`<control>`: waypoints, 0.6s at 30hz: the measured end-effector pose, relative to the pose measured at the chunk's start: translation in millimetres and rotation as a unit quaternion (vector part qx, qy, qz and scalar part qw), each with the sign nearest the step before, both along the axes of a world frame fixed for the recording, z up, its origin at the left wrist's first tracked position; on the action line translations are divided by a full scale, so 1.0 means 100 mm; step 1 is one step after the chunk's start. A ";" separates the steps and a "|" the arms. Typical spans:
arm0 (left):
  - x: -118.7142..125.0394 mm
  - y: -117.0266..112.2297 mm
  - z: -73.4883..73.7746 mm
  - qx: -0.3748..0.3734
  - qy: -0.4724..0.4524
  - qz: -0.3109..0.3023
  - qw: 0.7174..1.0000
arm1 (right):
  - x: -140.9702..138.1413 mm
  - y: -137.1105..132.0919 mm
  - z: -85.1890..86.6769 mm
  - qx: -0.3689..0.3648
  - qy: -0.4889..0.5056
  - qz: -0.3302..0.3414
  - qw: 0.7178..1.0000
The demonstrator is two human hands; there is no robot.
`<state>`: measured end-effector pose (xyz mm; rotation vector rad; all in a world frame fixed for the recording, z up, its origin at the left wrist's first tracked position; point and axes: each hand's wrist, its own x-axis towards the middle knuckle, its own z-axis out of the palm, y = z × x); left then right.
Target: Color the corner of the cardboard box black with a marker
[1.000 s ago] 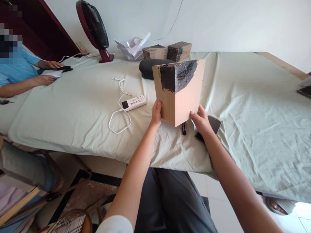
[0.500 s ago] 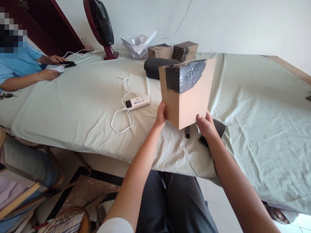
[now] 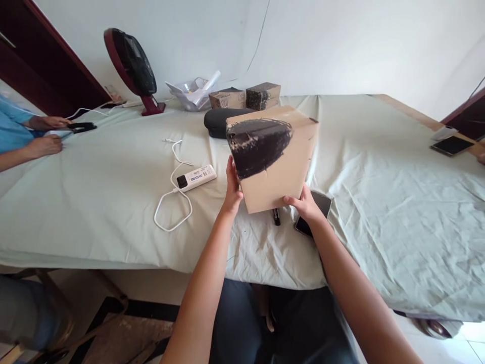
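A tan cardboard box (image 3: 273,187), with a black scribbled patch over one upper corner, is held tilted above the table between my two hands. My left hand (image 3: 232,189) presses its left side, fingers partly hidden behind it. My right hand (image 3: 306,203) grips the lower right edge, thumb on the front face. Below the box a black marker (image 3: 276,217) lies on the cloth, its upper end covered. A dark phone (image 3: 320,205) rests beside and partly beneath my right hand.
On the green-grey cloth (image 3: 113,202) lie a white power bank (image 3: 197,178) with a cable and a black case (image 3: 222,123). Behind stand a fan (image 3: 132,68), a clear basket (image 3: 195,98), and two blackened boxes (image 3: 227,98). Another person's hands (image 3: 47,136) are at far left; another phone (image 3: 452,145) is at right.
The box has been turned in my hands, so a different face with a rounded black patch now faces me. The camera view has shifted right, moving everything leftward.
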<state>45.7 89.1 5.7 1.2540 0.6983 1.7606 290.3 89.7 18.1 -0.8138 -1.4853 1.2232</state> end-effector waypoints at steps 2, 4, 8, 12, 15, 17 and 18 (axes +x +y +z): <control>-0.07 -0.03 -0.01 0.034 0.047 -0.014 0.998 | 0.03 0.00 0.02 -0.005 -0.005 0.009 1.000; -0.15 -0.06 0.00 0.030 0.080 -0.027 0.996 | 0.06 0.01 0.03 -0.017 -0.011 0.024 1.000; -0.21 -0.11 0.03 0.016 0.103 -0.036 0.994 | 0.08 0.01 0.05 -0.003 0.007 0.016 1.000; -0.11 -0.15 0.02 -0.022 0.045 -0.037 0.998 | 0.00 -0.02 0.09 0.029 0.094 -0.041 0.994; -0.07 -0.12 0.02 -0.067 0.038 -0.048 0.996 | -0.04 -0.07 0.18 0.041 0.100 -0.054 0.993; -0.12 -0.08 0.06 -0.047 0.023 -0.004 0.999 | -0.01 -0.11 0.26 0.079 0.078 -0.074 0.991; -0.16 -0.05 0.08 -0.026 0.019 0.034 0.999 | 0.01 -0.12 0.30 0.104 0.063 -0.083 0.989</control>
